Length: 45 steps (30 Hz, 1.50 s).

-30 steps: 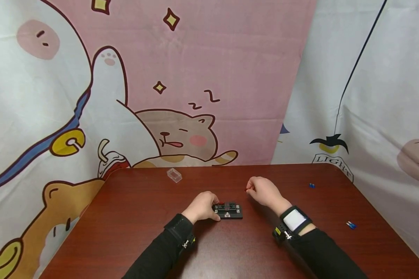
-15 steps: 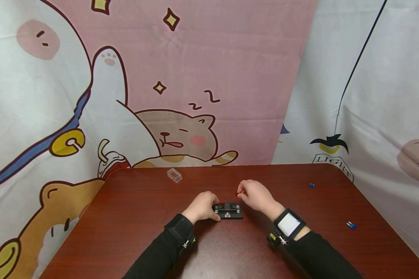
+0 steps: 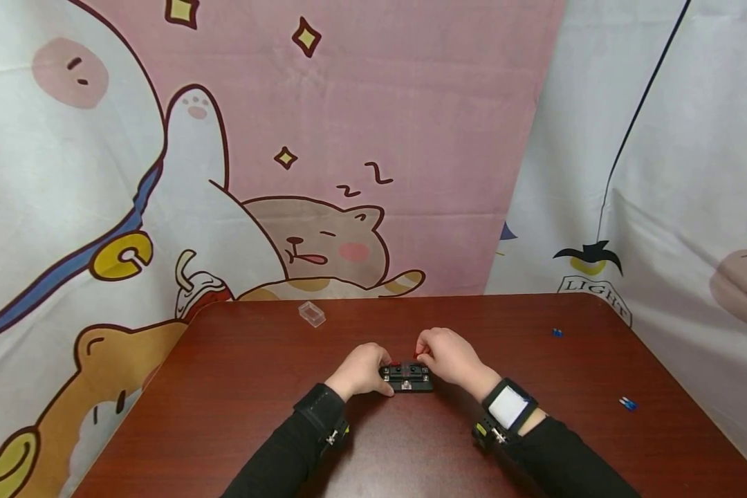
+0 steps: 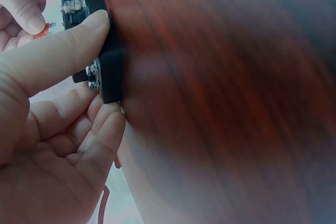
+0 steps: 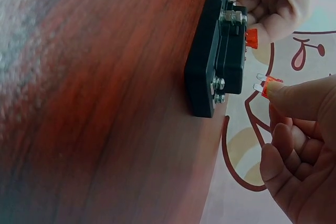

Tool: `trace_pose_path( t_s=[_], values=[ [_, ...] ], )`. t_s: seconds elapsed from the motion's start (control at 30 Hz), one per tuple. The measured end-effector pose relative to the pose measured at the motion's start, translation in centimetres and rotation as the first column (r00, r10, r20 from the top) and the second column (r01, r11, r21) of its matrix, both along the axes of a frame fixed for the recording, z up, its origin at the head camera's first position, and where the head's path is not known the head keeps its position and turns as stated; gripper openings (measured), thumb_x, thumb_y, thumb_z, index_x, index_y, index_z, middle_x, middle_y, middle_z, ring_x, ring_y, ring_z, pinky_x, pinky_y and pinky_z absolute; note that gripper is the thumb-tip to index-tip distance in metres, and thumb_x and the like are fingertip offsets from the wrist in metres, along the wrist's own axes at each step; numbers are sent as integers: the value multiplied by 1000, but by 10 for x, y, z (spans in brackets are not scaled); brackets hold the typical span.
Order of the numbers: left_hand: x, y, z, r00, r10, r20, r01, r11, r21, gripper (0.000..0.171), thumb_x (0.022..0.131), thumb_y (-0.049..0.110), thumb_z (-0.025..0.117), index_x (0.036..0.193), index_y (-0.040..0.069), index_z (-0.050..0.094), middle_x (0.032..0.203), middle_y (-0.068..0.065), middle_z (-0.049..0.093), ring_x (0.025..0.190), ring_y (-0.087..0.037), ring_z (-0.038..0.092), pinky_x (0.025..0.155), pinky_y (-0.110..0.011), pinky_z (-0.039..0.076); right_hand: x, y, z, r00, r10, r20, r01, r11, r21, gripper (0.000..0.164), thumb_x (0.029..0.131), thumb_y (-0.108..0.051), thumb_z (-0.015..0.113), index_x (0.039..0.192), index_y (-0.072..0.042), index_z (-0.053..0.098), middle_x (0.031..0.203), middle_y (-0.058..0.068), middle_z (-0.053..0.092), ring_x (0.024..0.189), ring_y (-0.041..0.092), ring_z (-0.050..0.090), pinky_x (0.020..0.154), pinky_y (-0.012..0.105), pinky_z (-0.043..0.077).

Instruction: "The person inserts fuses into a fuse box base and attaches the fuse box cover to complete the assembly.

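Observation:
A black fuse block [image 3: 414, 377] with metal screw terminals sits on the table, its left end gripped by my left hand [image 3: 358, 371], thumb at the near side and fingers behind. In the right wrist view, one red blade fuse [image 5: 252, 38] stands in the block [image 5: 203, 72]. My right hand [image 3: 451, 355] pinches another red blade fuse [image 5: 271, 85] between thumb and fingertip. Its two bare metal prongs point toward the block and stay a small gap away from it. The left wrist view shows the thumb [image 4: 68, 48] of my left hand across the block's side.
A clear plastic box [image 3: 312, 314] stands near the table's back edge, left of the block. To the right lie small blue fuses, one blue piece [image 3: 557, 333] toward the back and another blue piece [image 3: 628, 403] nearer. A printed cloth [image 3: 448, 138] hangs behind the brown table [image 3: 236, 408].
My right hand has moved left and nearer with the red blade fuse, from beyond the block's right to just above its right end. The left hand and the block have stayed put.

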<state>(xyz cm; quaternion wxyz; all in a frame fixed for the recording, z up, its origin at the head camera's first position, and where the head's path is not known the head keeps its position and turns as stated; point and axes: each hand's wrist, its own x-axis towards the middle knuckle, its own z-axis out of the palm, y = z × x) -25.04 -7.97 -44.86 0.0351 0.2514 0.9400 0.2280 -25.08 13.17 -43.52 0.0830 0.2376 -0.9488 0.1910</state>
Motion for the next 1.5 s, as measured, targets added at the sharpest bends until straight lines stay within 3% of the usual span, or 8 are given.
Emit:
trace_pose_path(
  t_s=[1.5],
  values=[
    [1,0,1,1000,-9,-9,9,1000,4,39,60,21,95,87,5,71,81,0,60,73,-11,52,71,-29,46,1,-7,-10,996,38,-81,-29,994,102,20,82,-18,81,78,-19,62,73,-7,54,73,13,53,65,32,47]
  ],
)
